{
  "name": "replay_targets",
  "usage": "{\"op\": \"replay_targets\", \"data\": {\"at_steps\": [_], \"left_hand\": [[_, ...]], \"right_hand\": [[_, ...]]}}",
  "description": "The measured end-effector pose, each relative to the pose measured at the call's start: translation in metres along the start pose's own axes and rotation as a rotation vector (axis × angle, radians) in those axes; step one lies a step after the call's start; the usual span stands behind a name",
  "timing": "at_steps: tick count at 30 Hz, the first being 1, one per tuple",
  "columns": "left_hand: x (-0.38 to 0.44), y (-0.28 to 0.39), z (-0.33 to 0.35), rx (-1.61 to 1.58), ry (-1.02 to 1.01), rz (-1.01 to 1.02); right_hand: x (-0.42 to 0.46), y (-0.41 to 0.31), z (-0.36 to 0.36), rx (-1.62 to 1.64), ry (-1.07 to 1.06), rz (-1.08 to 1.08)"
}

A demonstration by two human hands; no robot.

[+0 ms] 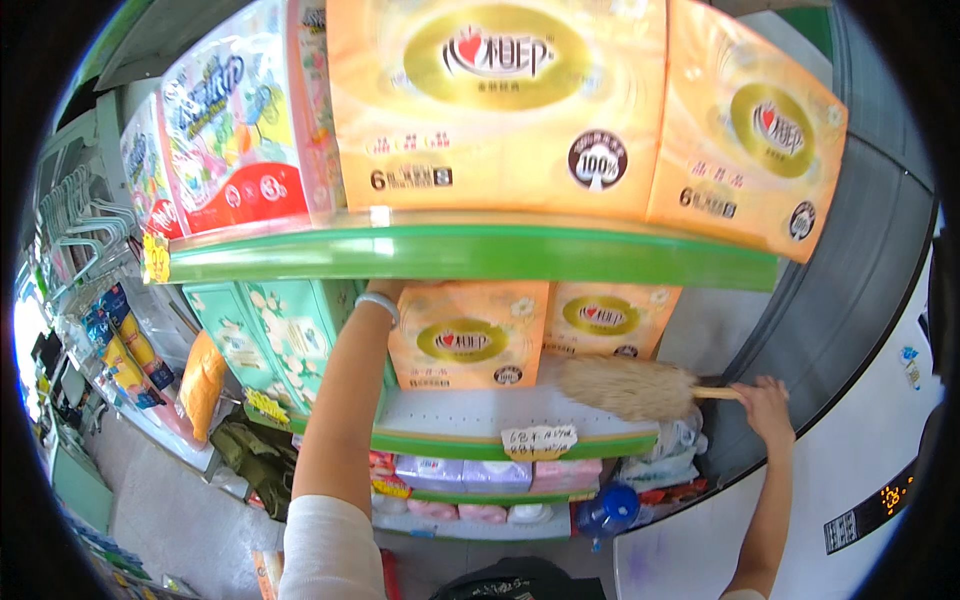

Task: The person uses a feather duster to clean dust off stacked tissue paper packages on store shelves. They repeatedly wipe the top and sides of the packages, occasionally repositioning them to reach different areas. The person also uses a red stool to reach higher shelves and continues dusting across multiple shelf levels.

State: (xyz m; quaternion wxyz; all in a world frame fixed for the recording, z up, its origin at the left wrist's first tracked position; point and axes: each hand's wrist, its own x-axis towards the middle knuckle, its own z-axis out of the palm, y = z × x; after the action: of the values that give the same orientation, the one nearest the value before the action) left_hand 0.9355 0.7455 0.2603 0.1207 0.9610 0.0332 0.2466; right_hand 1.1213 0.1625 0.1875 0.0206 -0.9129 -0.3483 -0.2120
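My right hand grips the light wooden handle of a fluffy beige duster, whose head lies over the right part of a white shelf. My left arm reaches up to the middle shelf, with a pale bangle at the wrist. My left hand is mostly hidden behind the green edge strip of the upper shelf, above an orange tissue pack. A second orange pack stands farther back, just behind the duster. Mint-green floral packs stand to the left of my arm.
Large orange tissue packs and a colourful pack fill the upper shelf. Below are purple packs and a blue-capped plastic bottle. A white appliance with a lit display stands right. Hangers hang left.
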Motion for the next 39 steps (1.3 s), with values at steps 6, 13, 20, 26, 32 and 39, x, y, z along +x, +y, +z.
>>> {"op": "replay_targets", "data": {"at_steps": [6,13,20,26,32,39], "left_hand": [[-0.004,0.004,0.004,-0.030,-0.004,-0.009],[0.002,0.007,0.011,-0.077,0.028,0.054],[-0.007,0.018,0.027,-0.042,0.261,0.002],[0.013,-0.008,0.042,0.203,0.588,-0.013],[0.007,0.034,0.041,-0.319,0.916,-0.254],[-0.044,0.089,-0.009,-1.173,1.267,-0.175]], "right_hand": [[-0.032,-0.011,-0.088,-0.310,0.343,0.054],[-0.059,-0.024,-0.108,-0.232,0.410,0.066],[-0.064,-0.032,-0.094,-0.191,0.417,0.035],[-0.072,-0.045,-0.078,-0.123,0.424,-0.006],[-0.074,-0.062,-0.065,-0.054,0.461,-0.018],[-0.051,-0.074,-0.049,-0.004,0.512,-0.057]]}}
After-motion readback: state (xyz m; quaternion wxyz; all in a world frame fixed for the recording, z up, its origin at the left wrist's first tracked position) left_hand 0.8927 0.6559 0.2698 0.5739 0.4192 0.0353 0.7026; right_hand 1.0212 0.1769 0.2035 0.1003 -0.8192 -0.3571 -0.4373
